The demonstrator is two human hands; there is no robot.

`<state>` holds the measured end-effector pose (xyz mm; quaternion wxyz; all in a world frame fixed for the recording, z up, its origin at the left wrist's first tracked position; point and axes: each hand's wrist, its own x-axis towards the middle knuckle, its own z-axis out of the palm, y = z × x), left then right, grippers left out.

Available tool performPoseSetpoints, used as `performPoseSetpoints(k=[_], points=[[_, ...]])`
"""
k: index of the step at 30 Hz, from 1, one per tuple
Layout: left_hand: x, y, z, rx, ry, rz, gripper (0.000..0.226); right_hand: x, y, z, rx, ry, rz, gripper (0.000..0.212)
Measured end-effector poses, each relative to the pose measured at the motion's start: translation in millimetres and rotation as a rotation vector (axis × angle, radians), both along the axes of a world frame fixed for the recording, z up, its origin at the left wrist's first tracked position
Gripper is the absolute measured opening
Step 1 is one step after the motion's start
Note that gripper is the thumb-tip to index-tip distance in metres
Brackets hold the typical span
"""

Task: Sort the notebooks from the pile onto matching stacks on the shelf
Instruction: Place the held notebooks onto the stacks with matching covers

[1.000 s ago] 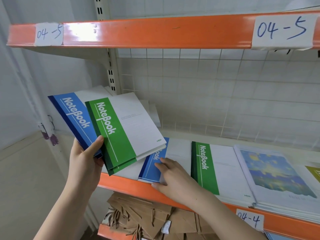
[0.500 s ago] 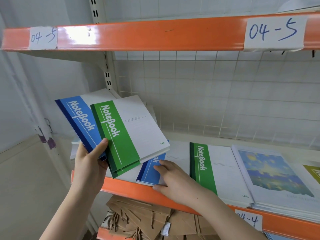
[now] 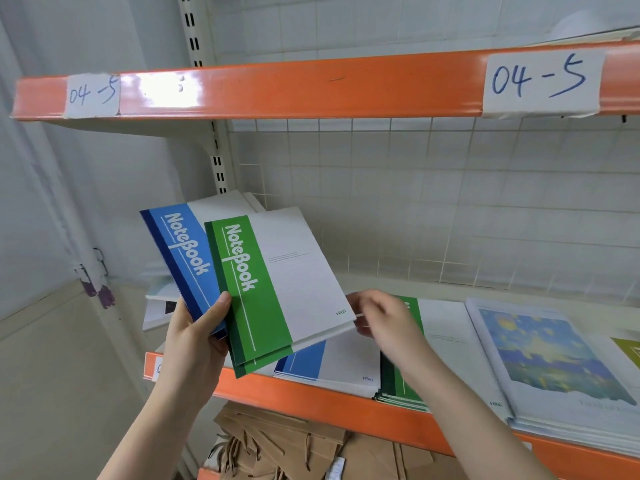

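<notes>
- L hand [image 3: 194, 341] grips fanned notebooks: green notebook [image 3: 277, 289] on top, blue notebook [image 3: 180, 251] behind, held above shelf [image 3: 311, 396] front-left
- R hand [image 3: 384, 320] at green's right corner; blurred, can't tell grip
- Risk: one-hand fan slips, or green lands on blue stack [image 3: 332, 362] not green stack [image 3: 398, 386] just right
</notes>
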<state>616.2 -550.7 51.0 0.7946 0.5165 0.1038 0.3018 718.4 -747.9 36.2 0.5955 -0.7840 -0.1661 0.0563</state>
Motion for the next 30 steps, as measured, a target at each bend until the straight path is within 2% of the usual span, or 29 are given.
performPoseSetpoints(k=[2, 5, 9, 15, 21, 24, 26, 30], points=[[0, -6, 0, 0.035, 0.02, -0.041, 0.026, 1, -9, 11, 0.228, 0.215, 0.075, 0.026], [2, -21, -2, 0.058, 0.049, -0.105, 0.029, 1, -12, 9, 0.047, 0.132, 0.124, 0.031], [10, -39, -6, 0.061, 0.069, -0.163, 0.028, 1, -22, 4, 0.091, 0.189, 0.01, 0.021], [24, -62, -16, 0.025, 0.103, -0.205, 0.029, 7, -57, -4, 0.014, 0.072, -0.222, 0.019], [35, -67, -17, 0.044, 0.092, -0.15, 0.035, 17, -107, -3, -0.016, -0.033, -0.516, 0.01], [39, -59, -12, 0.071, 0.041, -0.051, 0.034, 20, -128, -7, -0.145, -0.101, -0.573, 0.021], [41, -55, -8, 0.106, 0.007, 0.019, 0.037, 20, -136, -11, -0.287, -0.102, -0.535, 0.027], [42, -50, -4, 0.117, -0.04, 0.081, 0.04, 15, -134, -22, -0.727, -0.146, -0.471, 0.036]])
